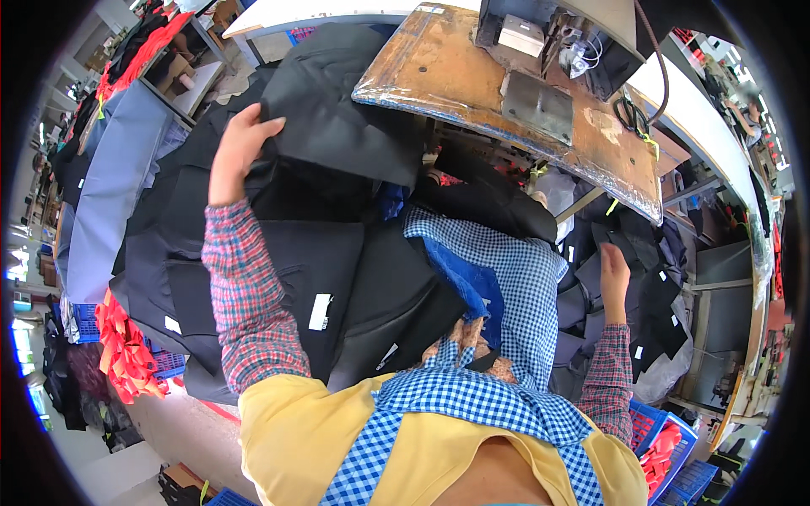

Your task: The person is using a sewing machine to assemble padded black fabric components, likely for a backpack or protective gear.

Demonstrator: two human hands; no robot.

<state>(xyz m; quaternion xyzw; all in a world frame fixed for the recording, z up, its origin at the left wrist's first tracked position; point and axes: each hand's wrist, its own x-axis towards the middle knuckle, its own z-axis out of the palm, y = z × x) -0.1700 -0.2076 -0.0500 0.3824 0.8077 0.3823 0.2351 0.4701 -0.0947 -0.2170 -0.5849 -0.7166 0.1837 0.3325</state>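
My left hand grips the edge of a large black fabric piece at the upper middle, over more black pieces bearing white labels. My right hand is at the right, beside dark grey and black pieces; its fingers are seen edge-on, and I cannot tell if they hold anything. Blue checked cloth of my apron lies between my arms.
A worn wooden machine table with black scissors stands ahead. Red strips in blue crates are at lower left, more crates at lower right. Grey-blue fabric hangs left. A person is in the right background.
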